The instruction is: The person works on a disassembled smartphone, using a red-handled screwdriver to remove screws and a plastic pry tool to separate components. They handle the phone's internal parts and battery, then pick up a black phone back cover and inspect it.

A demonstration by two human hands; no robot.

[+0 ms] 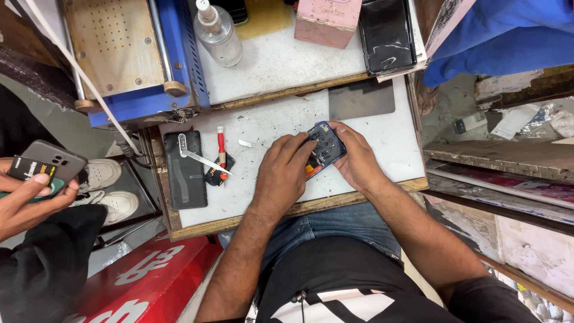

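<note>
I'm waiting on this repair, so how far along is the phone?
Done: the black back cover lies off to the side, by the tweezers and red screwdriver. In hand: left hand and right hand work the opened blue phone. Left: closing it; the cover is still off.

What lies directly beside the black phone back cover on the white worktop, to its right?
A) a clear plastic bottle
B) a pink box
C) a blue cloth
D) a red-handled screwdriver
D: the red-handled screwdriver lies just right of the black back cover, with metal tweezers between them.
</note>
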